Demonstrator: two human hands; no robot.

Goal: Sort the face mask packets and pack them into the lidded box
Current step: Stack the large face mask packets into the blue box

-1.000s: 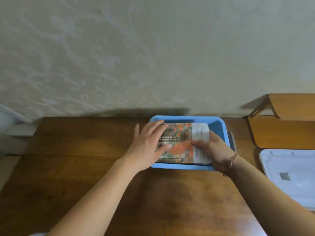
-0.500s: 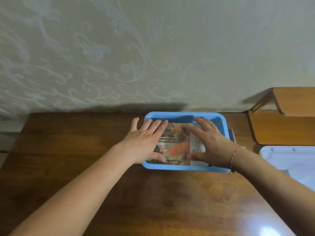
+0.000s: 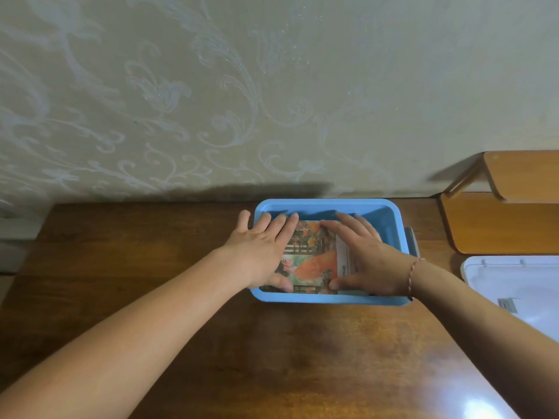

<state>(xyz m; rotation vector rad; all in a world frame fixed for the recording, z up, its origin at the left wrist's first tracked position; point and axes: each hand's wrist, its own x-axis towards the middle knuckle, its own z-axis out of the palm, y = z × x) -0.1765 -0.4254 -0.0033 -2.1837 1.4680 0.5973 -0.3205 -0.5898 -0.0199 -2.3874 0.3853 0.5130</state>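
Note:
A blue box stands on the wooden table against the wall. Inside it lies a face mask packet with an orange and green picture and a white strip on its right side. My left hand lies flat on the packet's left part, fingers spread over the box's left rim. My right hand lies flat on the packet's right part, thumb at the near edge. Both palms press down on it; neither hand grips it. What lies under the packet is hidden.
The white lid lies upside down on the table to the right of the box. A light wooden shelf unit stands at the back right. The wallpapered wall rises right behind the box. A grey latch sticks out on the box's right side.
A second ago my hands held the packet by its edges above the box. It now lies lower inside the box, and both hands have flattened on top of it.

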